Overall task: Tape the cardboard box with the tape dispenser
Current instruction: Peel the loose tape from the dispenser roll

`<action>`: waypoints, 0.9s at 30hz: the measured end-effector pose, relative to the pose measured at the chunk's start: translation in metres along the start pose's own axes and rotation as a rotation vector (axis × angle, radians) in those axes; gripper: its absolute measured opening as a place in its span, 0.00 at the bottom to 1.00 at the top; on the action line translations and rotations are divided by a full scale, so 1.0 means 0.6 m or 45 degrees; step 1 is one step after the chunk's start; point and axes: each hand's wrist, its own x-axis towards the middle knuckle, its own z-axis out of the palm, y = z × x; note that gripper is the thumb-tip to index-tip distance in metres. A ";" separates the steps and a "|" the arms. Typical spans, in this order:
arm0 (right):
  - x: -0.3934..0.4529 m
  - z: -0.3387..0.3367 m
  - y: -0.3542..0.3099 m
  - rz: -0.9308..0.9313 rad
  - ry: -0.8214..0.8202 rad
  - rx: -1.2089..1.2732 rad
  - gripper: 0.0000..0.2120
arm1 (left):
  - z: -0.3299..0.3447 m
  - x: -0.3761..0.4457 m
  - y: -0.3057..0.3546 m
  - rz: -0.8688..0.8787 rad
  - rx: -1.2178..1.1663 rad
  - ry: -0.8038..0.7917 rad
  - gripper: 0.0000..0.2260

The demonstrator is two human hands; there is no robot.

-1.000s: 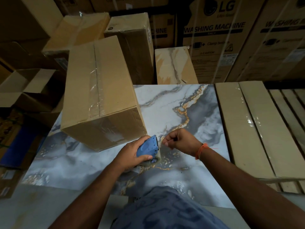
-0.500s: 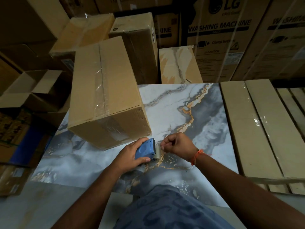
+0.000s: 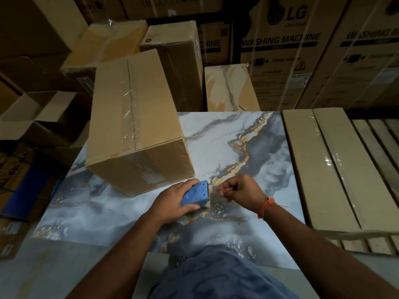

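My left hand [image 3: 172, 200] is wrapped around the blue tape dispenser [image 3: 195, 196]; my right hand [image 3: 239, 190] pinches something beside it, likely the tape end. The cardboard box [image 3: 133, 117] lies just beyond my left hand, toward the marble surface's [image 3: 226, 143] far-left corner, long axis running away from me.

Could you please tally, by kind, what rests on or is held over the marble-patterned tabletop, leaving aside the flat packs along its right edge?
cardboard box: 1
blue tape dispenser: 1
hands: 2, left hand and right hand
Total: 4
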 end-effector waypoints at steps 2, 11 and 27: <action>-0.004 -0.007 0.006 0.005 0.007 -0.007 0.05 | 0.001 0.003 0.006 0.013 0.008 0.002 0.35; -0.030 -0.037 0.026 0.006 0.031 0.050 0.11 | 0.009 0.013 0.026 0.059 0.070 -0.012 0.35; -0.051 -0.082 0.049 0.031 0.049 0.111 0.06 | 0.000 0.016 0.027 0.110 0.181 0.003 0.34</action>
